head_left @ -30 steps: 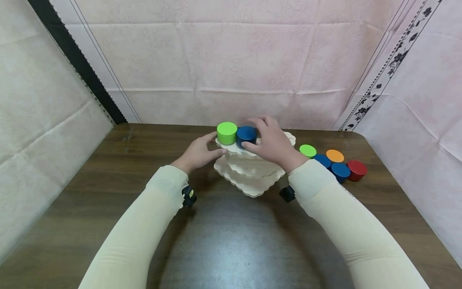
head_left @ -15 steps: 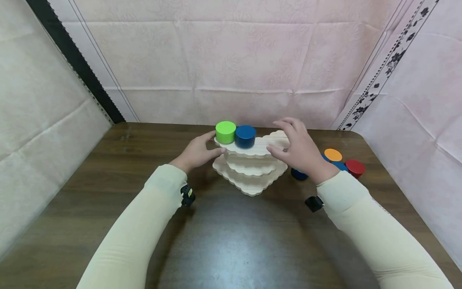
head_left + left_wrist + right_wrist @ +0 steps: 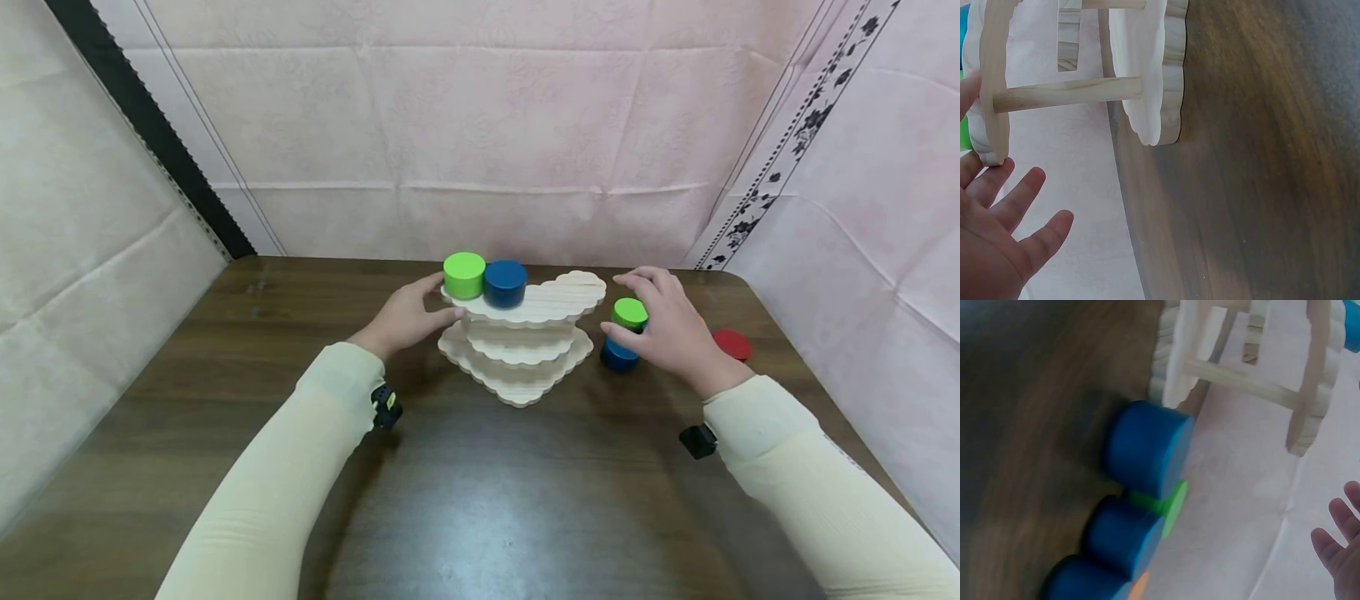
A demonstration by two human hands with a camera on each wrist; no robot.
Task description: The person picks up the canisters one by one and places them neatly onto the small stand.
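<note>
A pale wooden tiered stand (image 3: 517, 342) with scalloped edges is on the table. On its top shelf, a green cylinder (image 3: 464, 276) and a blue cylinder (image 3: 505, 284) stand side by side. My left hand (image 3: 405, 319) holds the shelf's left corner between thumb and fingers, beside the green cylinder; the left wrist view shows the fingertips at the shelf edge (image 3: 994, 131). To the right of the stand, my right hand (image 3: 671, 329) is over a group of cylinders, fingers spread and holding nothing. Its thumb appears close to another green cylinder (image 3: 628, 313); contact cannot be told.
Another blue cylinder (image 3: 618, 354) sits in front of that green one, and a red cylinder (image 3: 732, 343) lies farther right. More blue ones (image 3: 1122, 537) and an orange one (image 3: 1139, 586) show in the right wrist view. Pale cloth (image 3: 480, 133) hangs behind the table.
My right hand has let go of the blue cylinder on the top shelf and moved right to the loose cylinders. The left hand keeps its place at the shelf corner.
</note>
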